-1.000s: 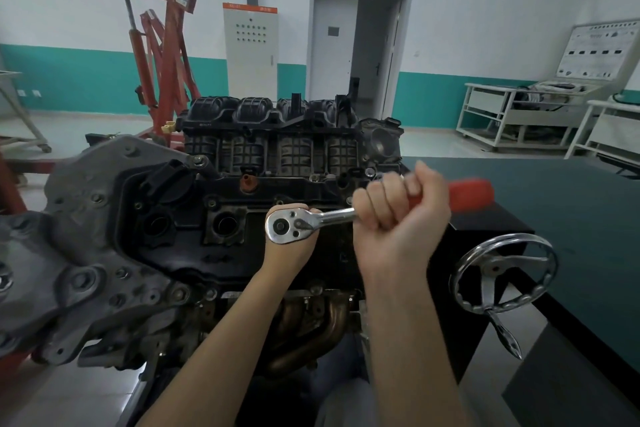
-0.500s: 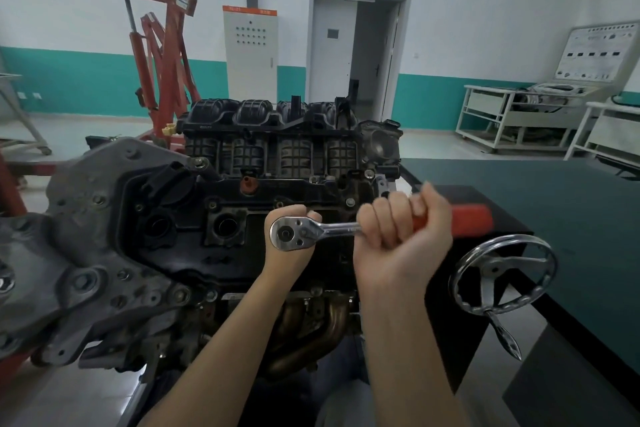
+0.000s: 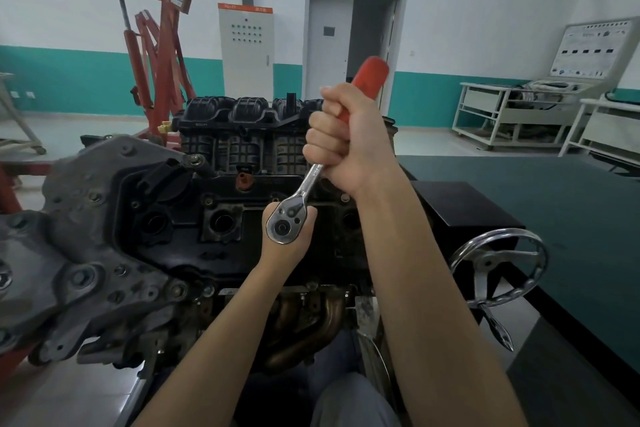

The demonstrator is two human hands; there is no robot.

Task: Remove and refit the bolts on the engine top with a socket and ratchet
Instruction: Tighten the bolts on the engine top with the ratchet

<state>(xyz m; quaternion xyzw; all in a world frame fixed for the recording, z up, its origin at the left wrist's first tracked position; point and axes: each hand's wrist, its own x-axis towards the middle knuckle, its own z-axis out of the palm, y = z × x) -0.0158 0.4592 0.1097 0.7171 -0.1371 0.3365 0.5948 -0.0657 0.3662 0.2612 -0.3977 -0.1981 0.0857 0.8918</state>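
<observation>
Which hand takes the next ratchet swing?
Right. The right hand is wrapped round the red handle of the ratchet, so it has the leverage. The left hand sits under the ratchet head, likely steadying it.

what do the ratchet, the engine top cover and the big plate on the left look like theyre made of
Ratchet: chromed steel, mirror-bright head and shank; its red grip looks like matte plastic or rubber.
Engine top cover: probably black plastic, dull and grimy.
Plate: likely cast aluminium, grey with a rough, unpainted surface.
</observation>
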